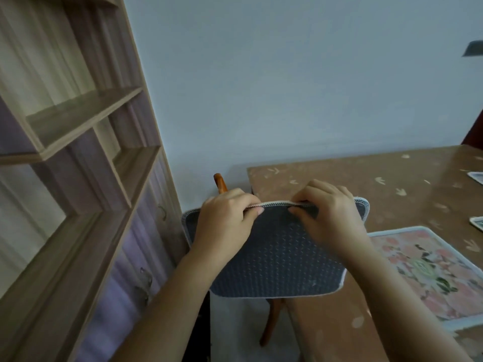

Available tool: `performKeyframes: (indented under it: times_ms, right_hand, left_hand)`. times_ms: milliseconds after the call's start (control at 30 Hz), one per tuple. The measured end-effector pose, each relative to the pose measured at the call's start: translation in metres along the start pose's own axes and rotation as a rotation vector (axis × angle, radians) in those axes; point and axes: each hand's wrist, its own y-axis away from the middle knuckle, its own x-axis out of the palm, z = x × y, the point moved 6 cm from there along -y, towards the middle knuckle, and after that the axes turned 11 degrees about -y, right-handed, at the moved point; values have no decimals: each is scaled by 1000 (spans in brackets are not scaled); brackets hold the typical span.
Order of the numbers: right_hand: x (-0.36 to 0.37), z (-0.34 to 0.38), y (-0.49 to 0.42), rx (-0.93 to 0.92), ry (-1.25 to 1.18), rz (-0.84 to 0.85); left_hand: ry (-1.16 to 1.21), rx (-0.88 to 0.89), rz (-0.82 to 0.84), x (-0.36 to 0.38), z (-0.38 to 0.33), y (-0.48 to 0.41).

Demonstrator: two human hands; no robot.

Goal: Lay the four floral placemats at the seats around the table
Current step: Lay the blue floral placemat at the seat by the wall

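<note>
Item in hand: rectangular fabric grey-backed placemat (pixel 277 252), dark dotted non-slip underside turned to the camera, pale stitched border all round, printed face hidden. It is held up in the air at a tilt over the near left corner of the table, partly above the tabletop and partly past its edge, touching nothing but the hands. Left hand (pixel 224 218): fingers curled over the top edge, thumb beneath, pinching the border. Right hand (pixel 329 212): the same pinch on the same edge, just beside the left. Laid item: rectangular pink floral placemat (pixel 428 270) with a pale border, flat and face up on the table at the near right, just beside the held one. Two pale-edged corners (pixel 476 177) (pixel 477 222) show at the right margin of the frame, farther along the table; they may be further mats, but too little shows to tell. Support: glossy brown table (pixel 339 173) printed with small pale leaf marks. Progress, as a judgement: one mat surely set, possibly three; the one in hand is not yet down and needs turning face up before it is laid at this corner seat. Surroundings: an orange-brown wooden chair (pixel 220 182) behind the left hand, a tall light wooden shelf unit (pixel 78 152) at the left, a pale blue wall (pixel 287 74) behind.
</note>
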Motion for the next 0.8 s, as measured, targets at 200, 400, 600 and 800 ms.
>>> performKeyframes:
  times_ms: [200,400,600,800]
  right_hand:
    - [11,-54,-63,26,33,-69]
    - [19,-103,-131,36,17,-99]
    - [30,-143,-181,36,29,-85]
    - [51,-200,-218,108,26,-93]
  left_hand:
    - [30,20,-5,43,31,-82]
    - [25,85,-77,68,52,-158]
    - [62,67,-54,97,75,-216]
    - [69,107,-29,142,92,-266]
